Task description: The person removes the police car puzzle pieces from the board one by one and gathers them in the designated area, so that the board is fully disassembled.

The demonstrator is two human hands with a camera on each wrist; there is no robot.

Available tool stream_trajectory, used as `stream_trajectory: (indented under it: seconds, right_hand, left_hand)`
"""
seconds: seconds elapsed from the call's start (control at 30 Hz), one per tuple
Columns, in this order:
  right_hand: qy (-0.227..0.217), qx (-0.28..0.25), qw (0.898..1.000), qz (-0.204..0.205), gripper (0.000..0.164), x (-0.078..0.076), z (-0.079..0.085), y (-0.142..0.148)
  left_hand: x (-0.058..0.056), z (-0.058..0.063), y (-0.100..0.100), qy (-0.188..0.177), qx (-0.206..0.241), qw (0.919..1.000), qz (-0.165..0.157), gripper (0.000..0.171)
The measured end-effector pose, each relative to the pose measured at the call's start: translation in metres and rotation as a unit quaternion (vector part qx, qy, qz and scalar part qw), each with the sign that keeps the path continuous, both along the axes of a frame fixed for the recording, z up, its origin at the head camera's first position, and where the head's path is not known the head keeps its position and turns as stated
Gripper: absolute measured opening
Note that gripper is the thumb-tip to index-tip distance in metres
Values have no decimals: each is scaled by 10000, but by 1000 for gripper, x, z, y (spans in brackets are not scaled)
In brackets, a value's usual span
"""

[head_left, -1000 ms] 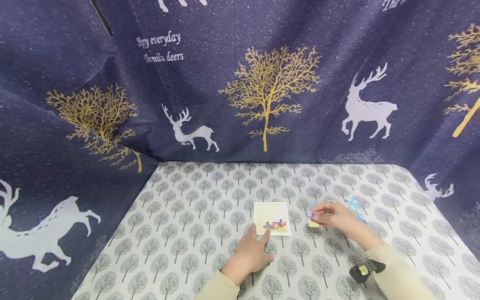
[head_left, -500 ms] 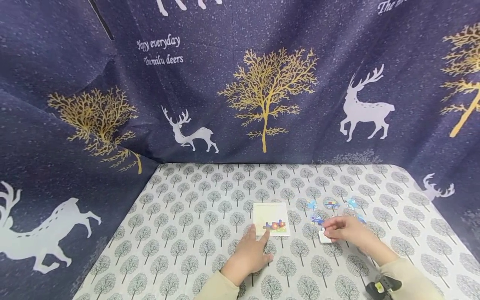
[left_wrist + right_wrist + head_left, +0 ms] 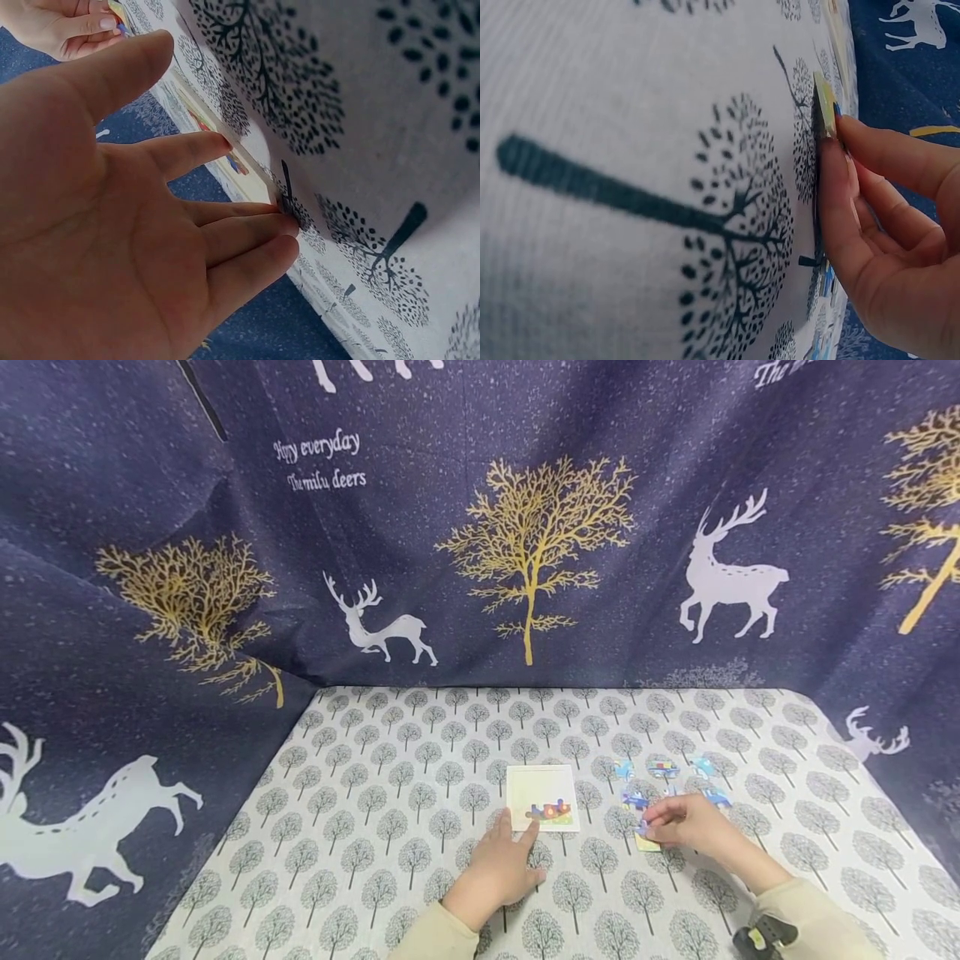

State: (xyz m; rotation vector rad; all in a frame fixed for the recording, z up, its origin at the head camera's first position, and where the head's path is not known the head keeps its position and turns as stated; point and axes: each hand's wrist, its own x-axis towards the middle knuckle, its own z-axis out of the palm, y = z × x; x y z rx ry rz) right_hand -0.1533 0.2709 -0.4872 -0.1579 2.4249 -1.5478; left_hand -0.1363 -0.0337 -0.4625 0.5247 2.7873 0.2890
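A square white puzzle tray (image 3: 532, 782) lies mid-table, with a red and blue train picture filling part of its lower right. My left hand (image 3: 498, 867) has its fingers stretched out, the tips right at the tray's near left corner; the left wrist view shows them along the tray's edge (image 3: 251, 180). To the right of the tray, my right hand (image 3: 693, 828) pinches a small puzzle piece (image 3: 647, 841) between thumb and fingers. The piece has a yellow lower part and some blue. In the right wrist view the piece (image 3: 825, 101) is tilted, close over the cloth.
Several loose puzzle pieces lie beyond the right hand, among them a multicoloured one (image 3: 663, 767), a light blue one (image 3: 702, 766) and a dark blue one (image 3: 634, 799). A tree-print cloth (image 3: 375, 860) covers the table. A dark deer-print curtain (image 3: 600, 668) rises behind.
My right hand has drawn nearer and slightly right from the loose pieces. The pinched piece showed a white face half a second ago and shows its printed face now. My left hand stays put.
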Motion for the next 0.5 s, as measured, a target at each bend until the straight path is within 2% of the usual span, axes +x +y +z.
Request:
stream_trajectory:
  seconds: [0.27,0.5]
  right_hand:
    - [292,512,9983,-47,26,-1,0,0]
    - [199,376,9991,-62,28,0,5,0]
  left_hand:
    - [-1,-1,0,-4,-15,10000,59,70]
    - [-2,-4,1,-65,13,9999,78,70]
